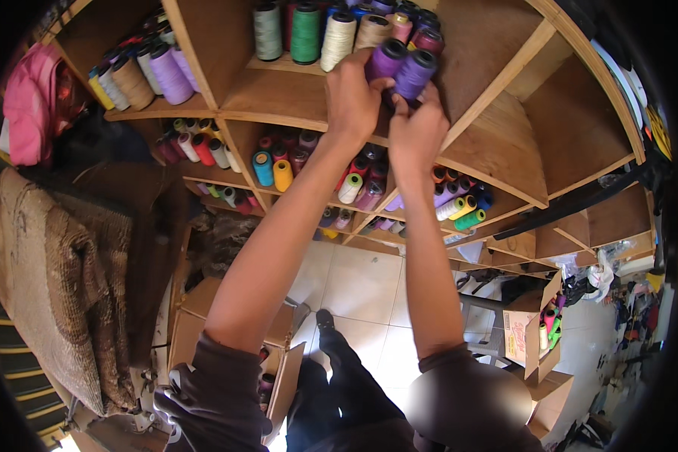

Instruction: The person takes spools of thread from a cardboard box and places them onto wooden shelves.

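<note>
Two hands [384,113] grip purple thread cones [401,66] on wooden shelf [279,94].

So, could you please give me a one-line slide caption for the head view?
Left hand and right hand grip purple thread cones at a wooden shelf of coloured spools.

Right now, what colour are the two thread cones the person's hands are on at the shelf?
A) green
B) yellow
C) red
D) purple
D: the left hand and right hand grip two purple thread cones on the wooden shelf.
</note>
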A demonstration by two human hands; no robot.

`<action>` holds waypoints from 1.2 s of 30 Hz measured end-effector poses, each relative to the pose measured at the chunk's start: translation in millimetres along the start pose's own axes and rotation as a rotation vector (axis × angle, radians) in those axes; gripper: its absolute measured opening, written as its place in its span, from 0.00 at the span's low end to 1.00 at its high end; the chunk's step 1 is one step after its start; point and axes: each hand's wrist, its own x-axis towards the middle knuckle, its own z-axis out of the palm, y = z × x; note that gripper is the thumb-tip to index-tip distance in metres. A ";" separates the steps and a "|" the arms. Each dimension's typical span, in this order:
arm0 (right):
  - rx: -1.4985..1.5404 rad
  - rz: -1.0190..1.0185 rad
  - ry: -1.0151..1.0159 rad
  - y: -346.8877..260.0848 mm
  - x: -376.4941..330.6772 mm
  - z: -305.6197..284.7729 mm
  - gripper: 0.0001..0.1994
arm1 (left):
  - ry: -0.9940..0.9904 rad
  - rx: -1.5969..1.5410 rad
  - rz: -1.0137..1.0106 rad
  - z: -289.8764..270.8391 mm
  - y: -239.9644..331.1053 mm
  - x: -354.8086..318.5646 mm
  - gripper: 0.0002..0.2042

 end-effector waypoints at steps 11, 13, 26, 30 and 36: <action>-0.126 0.005 0.088 6.6 0.1 27.7 0.23 | -0.023 0.005 -0.158 33.2 -20.1 4.0 0.15; -0.142 -0.073 0.095 6.5 -4.5 28.1 0.28 | -0.005 0.070 -0.112 38.5 -19.2 7.9 0.14; -0.203 0.000 -0.011 2.9 -13.2 14.1 0.26 | -0.053 -0.048 -0.240 36.8 -11.1 6.1 0.09; -0.228 -0.069 0.059 0.7 -13.6 21.9 0.24 | 0.033 -0.036 -0.162 26.0 -11.5 6.0 0.08; 0.313 -0.073 -0.091 -24.3 -89.7 -15.5 0.11 | 0.193 -0.298 -0.195 -47.0 35.0 -113.6 0.05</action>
